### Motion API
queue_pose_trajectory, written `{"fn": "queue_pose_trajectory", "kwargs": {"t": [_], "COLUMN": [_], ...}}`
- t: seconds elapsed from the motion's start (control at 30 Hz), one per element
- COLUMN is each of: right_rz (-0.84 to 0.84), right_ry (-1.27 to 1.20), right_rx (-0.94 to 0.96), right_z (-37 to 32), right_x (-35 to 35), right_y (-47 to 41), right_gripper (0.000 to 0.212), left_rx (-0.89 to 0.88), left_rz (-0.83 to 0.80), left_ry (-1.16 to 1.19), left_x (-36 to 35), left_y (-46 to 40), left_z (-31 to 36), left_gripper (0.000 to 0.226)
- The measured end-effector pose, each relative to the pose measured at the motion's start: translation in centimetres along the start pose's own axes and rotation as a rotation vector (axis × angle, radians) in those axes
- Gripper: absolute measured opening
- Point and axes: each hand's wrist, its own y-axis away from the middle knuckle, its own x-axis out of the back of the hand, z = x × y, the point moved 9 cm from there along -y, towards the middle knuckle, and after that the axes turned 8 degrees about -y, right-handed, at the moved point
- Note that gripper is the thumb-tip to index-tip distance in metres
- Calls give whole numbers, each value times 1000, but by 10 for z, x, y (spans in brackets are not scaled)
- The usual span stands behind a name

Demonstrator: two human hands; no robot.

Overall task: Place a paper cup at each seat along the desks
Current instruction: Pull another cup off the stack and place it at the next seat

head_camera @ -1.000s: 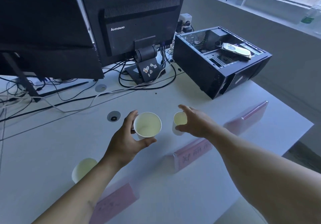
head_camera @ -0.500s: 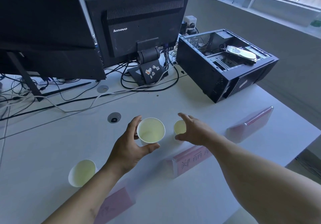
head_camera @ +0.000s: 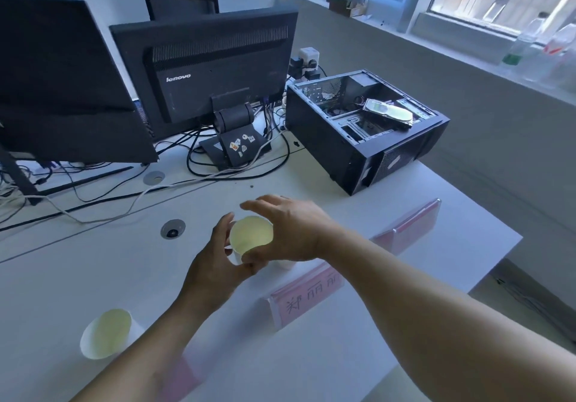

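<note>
My left hand (head_camera: 215, 272) holds a white paper cup (head_camera: 252, 234) by its side, just above the white desk (head_camera: 78, 277). My right hand (head_camera: 293, 230) reaches over from the right, with fingers on the far rim and thumb on the near side of the same cup. Another paper cup (head_camera: 285, 265) stands on the desk behind a pink name card (head_camera: 307, 297), mostly hidden under my right palm. A third paper cup (head_camera: 106, 334) stands at the lower left beside my left forearm.
A second pink name card (head_camera: 408, 224) stands to the right, and a third (head_camera: 184, 376) lies under my left arm. Behind are a Lenovo monitor (head_camera: 202, 68), a larger monitor (head_camera: 62, 90), cables, a cable grommet (head_camera: 172, 228) and an open PC case (head_camera: 364, 127). The desk's edge runs close on the right.
My right hand has left the cup standing behind the name card and moved left onto the cup in my left hand. The left hand has stayed about where it was.
</note>
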Motion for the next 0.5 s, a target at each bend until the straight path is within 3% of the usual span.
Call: {"fn": "queue_pose_trajectory", "kwargs": {"t": [0.3,0.5], "right_rz": [6,107], "right_ry": [-60,19], "right_rx": [-64,-109], "right_z": [16,45], "right_x": [9,39], "right_y": [6,13], "right_gripper": [83,85], "left_rx": [-92,-94], "left_rz": [-20,-129], "left_ry": [-103,-1], "left_x": [-15,-37], "left_y": [-18,-34], "left_z": [19,39], "left_gripper": [105,109]}}
